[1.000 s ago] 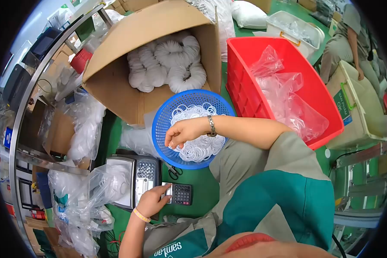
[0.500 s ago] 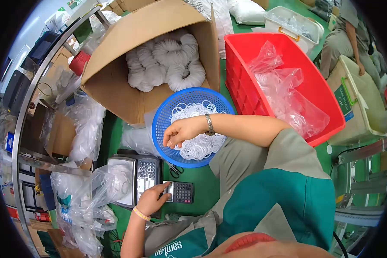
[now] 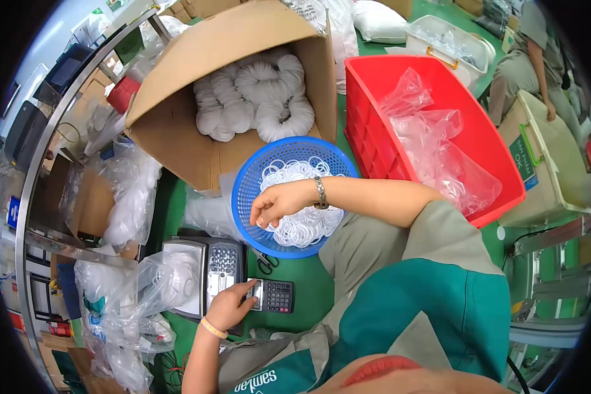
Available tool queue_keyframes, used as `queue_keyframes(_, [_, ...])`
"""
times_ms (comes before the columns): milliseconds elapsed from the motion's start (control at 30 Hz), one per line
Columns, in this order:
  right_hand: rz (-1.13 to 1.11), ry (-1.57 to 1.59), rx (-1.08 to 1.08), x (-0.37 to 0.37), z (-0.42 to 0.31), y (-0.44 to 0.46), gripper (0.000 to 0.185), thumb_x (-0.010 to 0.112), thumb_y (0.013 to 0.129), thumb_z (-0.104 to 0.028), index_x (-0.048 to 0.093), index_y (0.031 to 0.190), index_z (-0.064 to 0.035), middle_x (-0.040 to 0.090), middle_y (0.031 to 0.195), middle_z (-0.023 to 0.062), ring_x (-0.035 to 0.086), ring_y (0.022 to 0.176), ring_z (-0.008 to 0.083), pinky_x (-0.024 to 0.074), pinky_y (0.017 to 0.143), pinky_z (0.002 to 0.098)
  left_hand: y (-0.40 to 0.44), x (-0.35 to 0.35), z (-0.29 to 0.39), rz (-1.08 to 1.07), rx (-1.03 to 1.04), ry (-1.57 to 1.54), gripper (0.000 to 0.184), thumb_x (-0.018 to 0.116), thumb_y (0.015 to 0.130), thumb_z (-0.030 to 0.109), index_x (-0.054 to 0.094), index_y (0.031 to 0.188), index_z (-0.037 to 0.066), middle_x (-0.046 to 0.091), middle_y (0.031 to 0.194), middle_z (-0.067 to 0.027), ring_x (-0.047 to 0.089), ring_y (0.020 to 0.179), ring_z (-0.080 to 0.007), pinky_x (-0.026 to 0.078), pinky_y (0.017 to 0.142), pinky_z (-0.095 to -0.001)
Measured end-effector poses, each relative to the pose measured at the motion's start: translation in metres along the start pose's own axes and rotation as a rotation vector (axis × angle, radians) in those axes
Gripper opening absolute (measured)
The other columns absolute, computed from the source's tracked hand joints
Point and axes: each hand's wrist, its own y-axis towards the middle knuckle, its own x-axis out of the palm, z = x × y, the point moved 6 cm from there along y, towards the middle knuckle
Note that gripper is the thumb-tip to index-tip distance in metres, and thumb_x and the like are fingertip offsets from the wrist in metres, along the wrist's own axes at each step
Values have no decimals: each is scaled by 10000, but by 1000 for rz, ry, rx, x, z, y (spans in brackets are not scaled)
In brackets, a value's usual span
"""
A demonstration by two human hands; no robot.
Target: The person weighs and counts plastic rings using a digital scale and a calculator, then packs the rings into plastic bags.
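My left hand, with a yellow band at its wrist, has thumb and index finger on the display end of a dark calculator. Just beyond it stands a scale with a keypad; a clear bag of white rings lies on its plate. Over a blue mesh basket hangs my right hand, a metal watch at the wrist. Its fingers are curled and pressed together, fingertips partly hidden, so what they hold cannot be made out. Loose white rings fill the basket below.
Behind the basket a cardboard box holds bundled white rings. A red crate with clear bags stands to the right. Black scissors lie by the scale. A metal rack runs along the left; a seated person is far right.
The whole view has shifted very slightly. My right hand's fingers are curled a little tighter over the basket; my left hand keeps its place on the calculator.
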Motion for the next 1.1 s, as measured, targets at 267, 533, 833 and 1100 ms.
queue_keyframes(267, [3, -5, 45, -1, -6, -5, 252, 559, 812, -202, 554, 1000, -35, 583, 858, 20, 527, 700, 82, 438, 664, 218, -1, 1, -3, 25, 29, 28, 368, 548, 758, 188, 508, 1102, 63, 575, 953, -156, 556, 827, -318, 449, 707, -372])
queue_keyframes(533, [7, 21, 31, -1, -3, -4, 238, 557, 810, -183, 552, 990, -28, 567, 861, 18, 518, 723, 77, 436, 673, 216, -1, -1, -2, 52, 60, 25, 367, 552, 754, 194, 514, 1095, 64, 578, 938, -150, 559, 813, -313, 452, 699, -370])
queue_keyframes(833, [14, -4, 56, -1, -3, -4, 233, 541, 818, -167, 553, 1005, -30, 557, 872, 14, 515, 743, 78, 439, 680, 217, -3, 2, -9, 55, 67, 24, 377, 550, 759, 217, 509, 1100, 61, 576, 914, -155, 555, 815, -315, 446, 696, -378])
queue_keyframes(1100, [9, 10, 53, -1, -3, -4, 219, 532, 820, -148, 553, 997, -22, 564, 885, 23, 518, 755, 83, 442, 682, 225, -3, 1, -9, 47, 60, 15, 383, 550, 755, 214, 508, 1104, 61, 577, 923, -155, 555, 816, -314, 446, 702, -377])
